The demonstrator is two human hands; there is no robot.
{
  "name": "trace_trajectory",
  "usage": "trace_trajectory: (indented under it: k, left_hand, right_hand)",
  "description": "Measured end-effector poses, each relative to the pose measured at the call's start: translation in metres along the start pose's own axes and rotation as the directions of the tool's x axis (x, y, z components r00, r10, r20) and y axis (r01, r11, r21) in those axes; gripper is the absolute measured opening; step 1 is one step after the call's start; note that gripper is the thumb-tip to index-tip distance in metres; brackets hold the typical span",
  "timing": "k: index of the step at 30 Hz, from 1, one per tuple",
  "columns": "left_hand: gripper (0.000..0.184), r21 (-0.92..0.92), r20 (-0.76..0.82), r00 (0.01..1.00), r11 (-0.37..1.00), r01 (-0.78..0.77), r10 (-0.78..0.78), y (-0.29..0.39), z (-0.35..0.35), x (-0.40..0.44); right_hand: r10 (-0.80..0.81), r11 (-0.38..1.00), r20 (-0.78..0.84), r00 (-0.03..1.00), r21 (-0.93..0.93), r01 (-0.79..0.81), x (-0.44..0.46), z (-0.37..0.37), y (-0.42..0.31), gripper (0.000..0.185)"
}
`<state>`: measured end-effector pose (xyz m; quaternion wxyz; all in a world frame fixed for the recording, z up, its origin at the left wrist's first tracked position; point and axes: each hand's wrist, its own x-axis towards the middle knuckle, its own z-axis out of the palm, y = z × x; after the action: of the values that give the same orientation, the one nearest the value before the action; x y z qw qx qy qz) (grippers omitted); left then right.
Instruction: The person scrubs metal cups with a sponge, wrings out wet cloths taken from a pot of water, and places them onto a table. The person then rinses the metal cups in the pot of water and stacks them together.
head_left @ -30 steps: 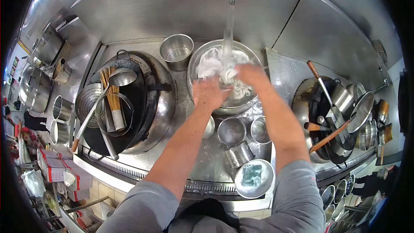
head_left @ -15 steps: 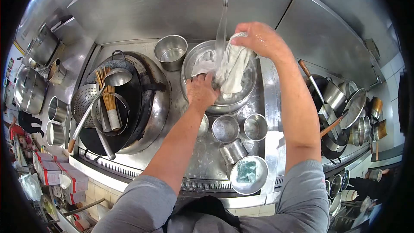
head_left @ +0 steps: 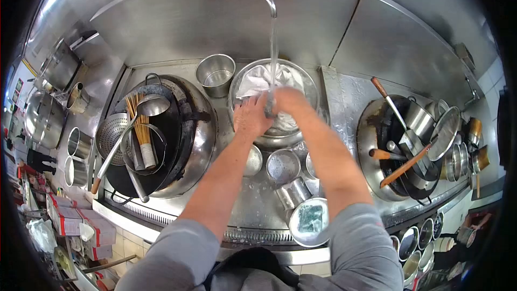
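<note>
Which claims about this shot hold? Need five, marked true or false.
1. Water runs from the tap into the large bowl. True.
2. The left hand and the right hand are both at the large bowl. True.
3. The white cloth hangs over the tap. False: the white cloth lies in the large bowl.
4. The green pad sits in a small bowl. True.
5. The bamboo brush is over the right wok. False: the bamboo brush is over the left wok.
</note>
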<state>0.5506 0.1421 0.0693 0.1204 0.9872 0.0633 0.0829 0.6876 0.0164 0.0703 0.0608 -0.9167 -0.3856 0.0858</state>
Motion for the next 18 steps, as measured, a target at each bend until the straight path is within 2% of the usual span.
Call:
trace_trajectory:
  k: [1,2,3,4,6,8,9,10,11,13,14,16,17,18]
  left_hand:
    - [0.086,-0.278,0.002,0.999,0.960,-0.047,0.050,-0.009,0.007,0.004]
    - [0.089,-0.535,-0.003,0.995,0.841,-0.087,0.101,-0.021,0.024,0.018]
    - [0.093,-0.749,-0.014,0.990,0.654,-0.105,0.142,-0.025,0.030,0.023]
    - [0.102,-0.863,0.175,0.984,0.482,0.153,0.001,0.002,-0.034,0.009]
    - [0.084,-0.843,0.197,0.971,0.530,0.098,0.134,0.015,-0.082,0.020]
    - [0.062,-0.900,0.225,0.962,0.412,0.145,0.152,0.039,-0.146,0.014]
    - [0.047,-0.952,0.199,0.971,0.262,0.159,0.133,0.047,-0.162,0.009]
    - [0.040,-0.970,0.139,0.981,0.220,0.107,0.138,0.057,-0.193,-0.008]
    - [0.036,-0.986,0.123,0.982,0.132,0.104,0.145,0.059,-0.200,-0.010]
    - [0.034,-0.964,0.245,0.954,-0.065,0.260,0.174,0.061,-0.223,-0.031]
    - [0.034,-0.965,0.219,0.965,-0.113,0.236,0.146,0.057,-0.223,-0.042]
    - [0.034,-0.956,0.181,0.980,-0.219,0.194,0.080,0.039,-0.205,-0.069]
    - [0.035,-0.924,0.223,0.974,-0.312,0.223,0.038,0.028,-0.192,-0.087]
    - [0.037,-0.882,0.264,0.965,-0.404,0.244,0.006,0.015,-0.180,-0.104]
  right_hand:
    - [-0.052,0.999,-0.040,0.998,0.008,0.052,-0.007,-0.036,-0.007,0.040]
    - [-0.099,0.995,-0.080,0.992,0.015,0.100,-0.023,-0.079,-0.018,0.037]
    - [-0.127,0.990,-0.115,0.985,0.049,0.134,-0.049,-0.121,-0.037,0.033]
    - [-0.166,0.981,-0.153,0.974,0.079,0.179,-0.068,-0.159,-0.056,0.030]
    - [-0.169,0.927,-0.295,0.940,0.275,0.253,-0.091,-0.185,-0.060,0.044]
    - [0.029,0.673,-0.471,0.882,0.661,0.331,-0.129,-0.181,-0.062,0.059]
    - [0.166,0.479,-0.496,0.852,0.796,0.370,-0.148,-0.170,-0.069,0.067]
    - [0.204,0.412,-0.609,0.766,0.763,0.498,-0.158,-0.146,-0.077,0.085]
    - [0.168,0.410,-0.533,0.829,0.803,0.433,-0.157,-0.120,-0.082,0.087]
    - [0.109,0.410,-0.370,0.923,0.862,0.298,-0.157,-0.085,-0.107,0.093]
    - [0.075,0.326,-0.362,0.929,0.889,0.320,-0.162,-0.089,-0.115,0.105]
    - [0.184,0.421,-0.247,0.951,0.894,0.151,-0.172,-0.084,-0.119,0.108]
    - [0.253,0.460,-0.184,0.950,0.887,0.049,-0.180,-0.079,-0.119,0.109]
    - [0.227,0.631,-0.163,0.960,0.775,-0.018,-0.190,-0.082,-0.123,0.108]
